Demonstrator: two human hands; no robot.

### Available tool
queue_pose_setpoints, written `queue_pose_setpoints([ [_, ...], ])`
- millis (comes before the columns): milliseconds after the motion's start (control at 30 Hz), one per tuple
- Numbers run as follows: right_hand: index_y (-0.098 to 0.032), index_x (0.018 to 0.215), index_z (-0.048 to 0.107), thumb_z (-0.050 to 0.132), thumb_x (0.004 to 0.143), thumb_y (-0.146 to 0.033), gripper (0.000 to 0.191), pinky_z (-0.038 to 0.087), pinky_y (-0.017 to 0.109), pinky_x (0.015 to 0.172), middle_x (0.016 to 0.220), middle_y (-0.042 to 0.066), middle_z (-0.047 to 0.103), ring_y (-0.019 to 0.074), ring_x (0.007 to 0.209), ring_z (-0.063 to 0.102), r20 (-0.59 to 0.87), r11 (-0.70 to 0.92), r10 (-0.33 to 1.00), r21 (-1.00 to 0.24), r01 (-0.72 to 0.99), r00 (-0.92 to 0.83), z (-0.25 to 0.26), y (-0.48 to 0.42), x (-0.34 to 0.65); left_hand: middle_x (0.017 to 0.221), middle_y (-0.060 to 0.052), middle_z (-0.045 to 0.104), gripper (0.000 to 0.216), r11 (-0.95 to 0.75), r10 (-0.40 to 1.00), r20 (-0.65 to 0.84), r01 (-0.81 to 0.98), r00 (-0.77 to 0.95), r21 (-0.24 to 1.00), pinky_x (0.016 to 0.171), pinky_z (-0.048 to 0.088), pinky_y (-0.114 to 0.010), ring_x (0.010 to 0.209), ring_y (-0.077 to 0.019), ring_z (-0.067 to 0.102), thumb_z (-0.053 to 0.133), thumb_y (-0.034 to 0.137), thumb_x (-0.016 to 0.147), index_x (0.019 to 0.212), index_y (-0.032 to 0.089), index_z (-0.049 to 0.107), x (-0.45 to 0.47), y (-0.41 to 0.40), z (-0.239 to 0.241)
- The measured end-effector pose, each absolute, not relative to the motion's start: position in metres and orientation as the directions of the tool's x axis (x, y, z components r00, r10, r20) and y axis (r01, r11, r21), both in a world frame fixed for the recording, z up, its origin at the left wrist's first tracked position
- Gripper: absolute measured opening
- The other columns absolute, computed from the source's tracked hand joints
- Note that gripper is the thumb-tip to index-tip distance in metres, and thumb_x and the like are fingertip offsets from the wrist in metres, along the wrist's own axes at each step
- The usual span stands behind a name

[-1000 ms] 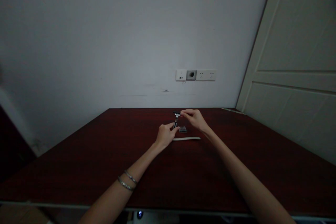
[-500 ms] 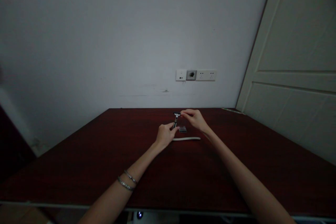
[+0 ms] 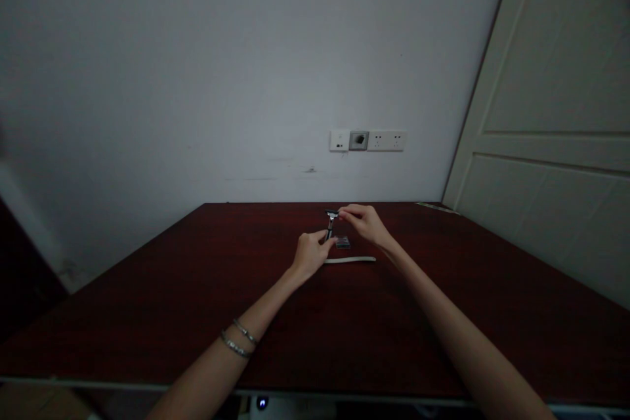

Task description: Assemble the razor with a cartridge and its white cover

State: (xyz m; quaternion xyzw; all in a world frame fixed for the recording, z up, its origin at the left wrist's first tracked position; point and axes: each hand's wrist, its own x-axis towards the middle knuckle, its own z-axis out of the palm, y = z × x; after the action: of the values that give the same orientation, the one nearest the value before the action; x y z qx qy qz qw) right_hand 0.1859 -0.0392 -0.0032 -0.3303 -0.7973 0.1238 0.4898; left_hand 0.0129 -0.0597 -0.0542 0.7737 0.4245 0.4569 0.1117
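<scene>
The left hand (image 3: 309, 254) grips a razor (image 3: 331, 224) by its handle, head above the fingers; the right hand (image 3: 367, 224) pinches the head's end. Right of the left fingers, a small case (image 3: 343, 243) and pale strip (image 3: 352, 260) lie on the desk (image 3: 315, 335).

Silver-and-black razor (image 3: 330, 226), red-brown table (image 3: 315, 335)

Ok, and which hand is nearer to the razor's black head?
Right. The right hand has its fingertips at the right end of the black head; the left hand is lower, gripping the razor's handle below the head.
</scene>
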Motion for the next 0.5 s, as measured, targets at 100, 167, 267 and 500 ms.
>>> queue_pose_setpoints([
  [100, -0.015, 0.072, 0.065, 0.049, 0.083, -0.033, 0.027, 0.040, 0.025, 0.063, 0.070, 0.004, 0.063, 0.0160, 0.066, 0.055, 0.703, 0.760, 0.635, -0.494, 0.422, -0.321, -0.0022, -0.0406, 0.1858, 0.057, 0.000, 0.061, 0.033, -0.612, 0.761, 0.607, 0.561, 0.227, 0.557, 0.053, 0.031, -0.020, 0.051, -0.0099, 0.045, 0.052, 0.039, 0.079, 0.077, 0.011, 0.070, 0.0130, -0.0580, -0.0560],
  [167, -0.015, 0.071, 0.064, 0.048, 0.084, -0.033, 0.027, 0.040, 0.025, 0.063, 0.070, 0.004, 0.063, 0.0154, 0.066, 0.055, 0.705, 0.767, 0.625, -0.477, 0.429, -0.334, -0.0020, -0.0410, 0.1854, 0.057, -0.001, 0.061, 0.033, -0.607, 0.763, 0.605, 0.572, 0.228, 0.551, 0.053, 0.030, -0.020, 0.051, -0.0099, 0.045, 0.052, 0.039, 0.079, 0.078, 0.011, 0.070, 0.0129, -0.0572, -0.0566],
  [267, -0.014, 0.069, 0.063, 0.048, 0.084, -0.031, 0.027, 0.040, 0.024, 0.063, 0.069, 0.003, 0.062, 0.0143, 0.065, 0.054, 0.710, 0.779, 0.610, -0.458, 0.428, -0.351, -0.0026, -0.0407, 0.1849, 0.058, -0.001, 0.061, 0.032, -0.596, 0.769, 0.596, 0.595, 0.229, 0.539, 0.053, 0.030, -0.020, 0.051, -0.0099, 0.045, 0.052, 0.039, 0.079, 0.077, 0.011, 0.070, 0.0129, -0.0571, -0.0561],
  [500, -0.014, 0.071, 0.064, 0.048, 0.084, -0.026, 0.024, 0.039, 0.023, 0.062, 0.069, 0.004, 0.061, 0.0134, 0.064, 0.053, 0.743, 0.803, 0.568, -0.408, 0.434, -0.354, -0.0040, -0.0420, 0.1829, 0.061, -0.003, 0.063, 0.029, -0.543, 0.789, 0.585, 0.660, 0.188, 0.520, 0.053, 0.029, -0.020, 0.054, -0.0118, 0.049, 0.053, 0.036, 0.080, 0.076, 0.013, 0.069, 0.0135, -0.0589, -0.0531],
])
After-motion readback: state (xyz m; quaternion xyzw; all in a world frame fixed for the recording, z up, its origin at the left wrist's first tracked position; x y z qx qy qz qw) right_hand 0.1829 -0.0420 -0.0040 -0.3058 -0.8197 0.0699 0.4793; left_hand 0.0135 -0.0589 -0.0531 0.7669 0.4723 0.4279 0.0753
